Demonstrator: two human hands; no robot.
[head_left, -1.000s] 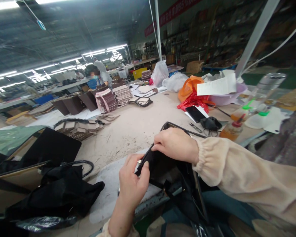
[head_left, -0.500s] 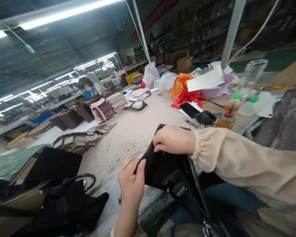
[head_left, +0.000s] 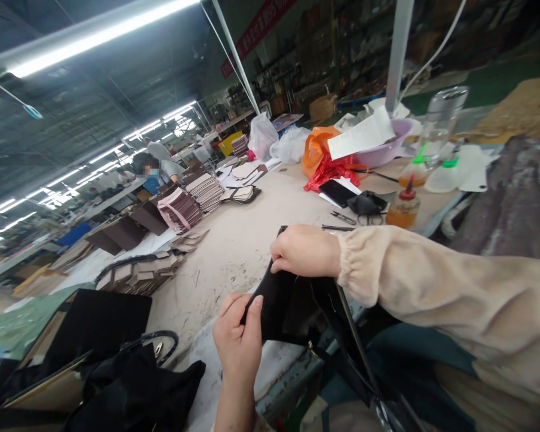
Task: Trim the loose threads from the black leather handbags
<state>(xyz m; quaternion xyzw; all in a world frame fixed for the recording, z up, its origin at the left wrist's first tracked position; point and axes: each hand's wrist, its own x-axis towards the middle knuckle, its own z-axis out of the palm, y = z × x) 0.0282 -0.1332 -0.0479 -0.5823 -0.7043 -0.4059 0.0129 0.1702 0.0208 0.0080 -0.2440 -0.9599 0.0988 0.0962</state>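
Observation:
A black bag [head_left: 276, 303] with gold-coloured metal fittings hangs partly over the table's near edge, its mouth spread so the dark inside shows. My left hand [head_left: 239, 333] pinches the bag's rim on the near left, thumb on the inner side. Farther along the same rim, my right hand [head_left: 303, 251] grips the edge with fingers curled over it. A long dark strap or edge runs from the bag down toward my lap. To the left of my left hand lie more black bag pieces [head_left: 135, 384] with a round handle [head_left: 173, 348].
Stacked brown and beige pieces [head_left: 204, 192] stand on the table [head_left: 238, 240] at the far left. Toward the right are a phone [head_left: 337, 193], thread snips [head_left: 343, 218], a red-capped glue bottle [head_left: 404, 207], a purple basin [head_left: 387, 147] and plastic bags [head_left: 319, 156]. A masked person works beyond.
The view has shifted slightly, so the table items appear a little farther left and higher. Both hands keep their hold on the bag's rim, almost unmoved.

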